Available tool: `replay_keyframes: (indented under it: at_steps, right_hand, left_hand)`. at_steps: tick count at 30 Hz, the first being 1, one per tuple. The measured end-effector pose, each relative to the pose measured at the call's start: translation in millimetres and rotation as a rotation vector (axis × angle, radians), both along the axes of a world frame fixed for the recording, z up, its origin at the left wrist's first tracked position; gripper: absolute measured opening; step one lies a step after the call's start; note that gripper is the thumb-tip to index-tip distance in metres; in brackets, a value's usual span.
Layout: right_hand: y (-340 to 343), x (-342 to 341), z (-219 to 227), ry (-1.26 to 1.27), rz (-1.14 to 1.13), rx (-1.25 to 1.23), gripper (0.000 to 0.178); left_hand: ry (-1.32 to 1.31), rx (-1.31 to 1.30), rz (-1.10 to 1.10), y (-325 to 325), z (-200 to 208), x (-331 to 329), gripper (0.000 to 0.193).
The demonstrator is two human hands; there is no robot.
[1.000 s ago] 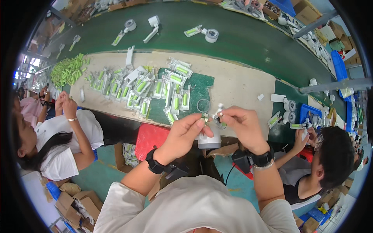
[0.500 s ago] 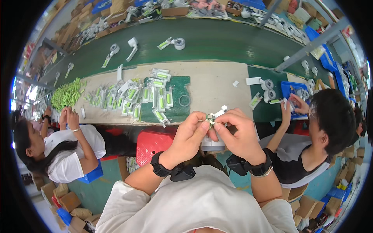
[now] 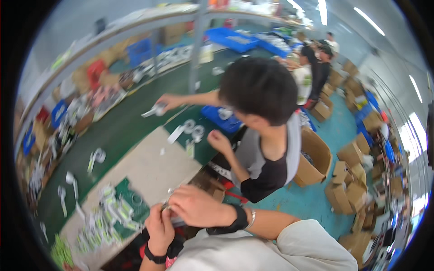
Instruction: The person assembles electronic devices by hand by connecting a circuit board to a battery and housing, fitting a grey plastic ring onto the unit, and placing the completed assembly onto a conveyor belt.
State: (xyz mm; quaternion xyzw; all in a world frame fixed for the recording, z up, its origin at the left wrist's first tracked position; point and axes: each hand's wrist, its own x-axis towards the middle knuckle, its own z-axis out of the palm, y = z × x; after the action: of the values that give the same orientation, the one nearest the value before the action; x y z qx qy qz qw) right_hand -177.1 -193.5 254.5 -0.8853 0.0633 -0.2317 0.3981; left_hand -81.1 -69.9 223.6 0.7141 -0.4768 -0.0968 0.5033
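My left hand (image 3: 159, 229) and my right hand (image 3: 195, 206) meet at the near edge of the bench, fingers pinched together. Between them is a white round-headed device (image 3: 178, 221), mostly covered by my fingers; a pale bit of it shows below my right hand. What the fingertips grip on it is blurred. Beyond my hands, white handle pieces with green cells (image 3: 108, 212) lie in a cluster, partly on a dark green mat (image 3: 123, 184). A thin grey ring (image 3: 137, 199) rests on that mat.
To my right a co-worker (image 3: 266, 99) reaches over the green conveyor belt (image 3: 120, 140) holding a white device (image 3: 156, 109). A blue tray (image 3: 229, 123) and an open cardboard box (image 3: 312, 158) are close by. Loose green cells (image 3: 61, 253) lie at lower left. A metal post (image 3: 197, 49) rises behind the belt.
My view has swung to the right, bringing the aisle and boxes in. My hands stay together at the device. The co-worker's arm now stretches over the belt with a white device.
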Motion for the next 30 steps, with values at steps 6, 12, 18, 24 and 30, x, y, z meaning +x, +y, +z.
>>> replay_keyframes:
  at_steps: [6, 12, 18, 24, 30]
  right_hand:
    - [22, -25, -7, -0.150, -0.371, 0.102, 0.004]
    - [23, -33, -5, -0.139, -0.443, 0.001, 0.003]
    - [17, -23, -3, -0.025, -0.436, 0.007, 0.004]
    - [-9, -14, -10, 0.088, -0.155, 0.189, 0.008]
    - [-10, 3, -19, -0.158, -0.191, 0.090, 0.016]
  left_hand:
    - [-0.049, -0.081, -0.079, -26, -3, -17, 0.009]
    - [-0.132, -0.068, -0.151, -31, 5, -25, 0.005]
    - [-0.157, -0.028, -0.083, -30, 3, -19, 0.005]
    - [0.896, -0.071, -0.259, -16, -13, 0, 0.016]
    - [1.251, -0.024, -0.247, -7, -11, 25, 0.023]
